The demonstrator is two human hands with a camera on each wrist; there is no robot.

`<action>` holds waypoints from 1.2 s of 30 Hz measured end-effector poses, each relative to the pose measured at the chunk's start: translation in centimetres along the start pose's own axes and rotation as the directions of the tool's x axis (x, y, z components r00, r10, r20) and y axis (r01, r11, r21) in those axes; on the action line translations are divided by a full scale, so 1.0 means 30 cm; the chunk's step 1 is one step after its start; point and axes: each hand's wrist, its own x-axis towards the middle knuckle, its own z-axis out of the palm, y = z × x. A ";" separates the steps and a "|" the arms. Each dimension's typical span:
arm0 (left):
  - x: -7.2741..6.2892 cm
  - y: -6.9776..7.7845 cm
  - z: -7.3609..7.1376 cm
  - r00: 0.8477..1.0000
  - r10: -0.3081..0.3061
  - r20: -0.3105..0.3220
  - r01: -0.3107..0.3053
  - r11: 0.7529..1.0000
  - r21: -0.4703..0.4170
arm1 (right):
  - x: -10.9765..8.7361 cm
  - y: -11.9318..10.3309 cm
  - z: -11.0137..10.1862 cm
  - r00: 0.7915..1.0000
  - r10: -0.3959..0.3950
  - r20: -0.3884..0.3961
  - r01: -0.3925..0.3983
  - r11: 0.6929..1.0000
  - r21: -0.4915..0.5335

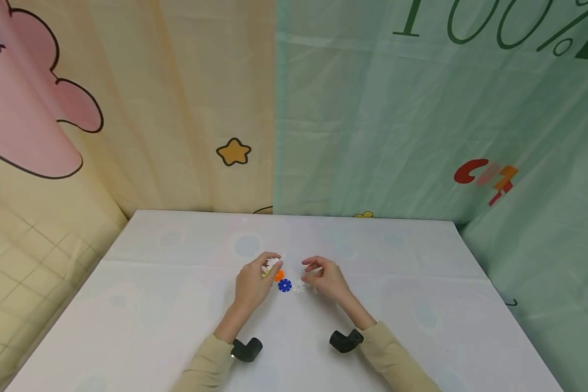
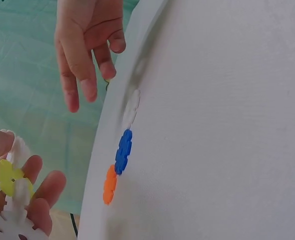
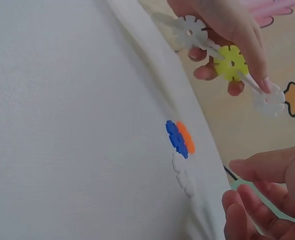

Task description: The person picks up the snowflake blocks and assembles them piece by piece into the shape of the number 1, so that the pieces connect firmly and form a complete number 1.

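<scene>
My left hand [image 1: 250,282] holds a short chain of notched snowflake discs between thumb and fingers, raised over the table. The chain has a yellow disc [image 3: 231,63] in the middle and white discs [image 3: 189,32] on either side, linked edge to edge. Below it on the tabletop lie an orange disc [image 1: 279,275], a blue disc [image 1: 285,285] and white discs [image 3: 184,184] close together in a row. Beside the white end of that row, my right hand [image 1: 327,279] hovers with loosely bent fingers and nothing in them.
A white cloth with faint pale dots covers the table [image 1: 402,316]. Printed curtains, yellow [image 1: 186,109] and green [image 1: 362,125], hang behind its far edge. A black wrist camera [image 1: 247,350] sits at the left wrist, another black camera [image 1: 346,341] at the right.
</scene>
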 end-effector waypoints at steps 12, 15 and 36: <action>0.000 -0.003 -0.006 1.000 0.007 0.004 -0.007 0.997 -0.080 | -0.001 0.009 0.016 0.994 -0.038 0.105 0.052 0.989 -0.137; -0.002 0.002 -0.006 1.000 -0.001 0.011 0.002 0.991 -0.132 | 0.000 0.021 0.024 0.990 -0.044 0.134 0.064 0.987 -0.149; -0.004 0.011 -0.006 0.998 -0.041 0.049 0.052 0.969 -0.241 | -0.013 0.009 0.037 0.991 -0.025 0.134 0.062 0.957 -0.282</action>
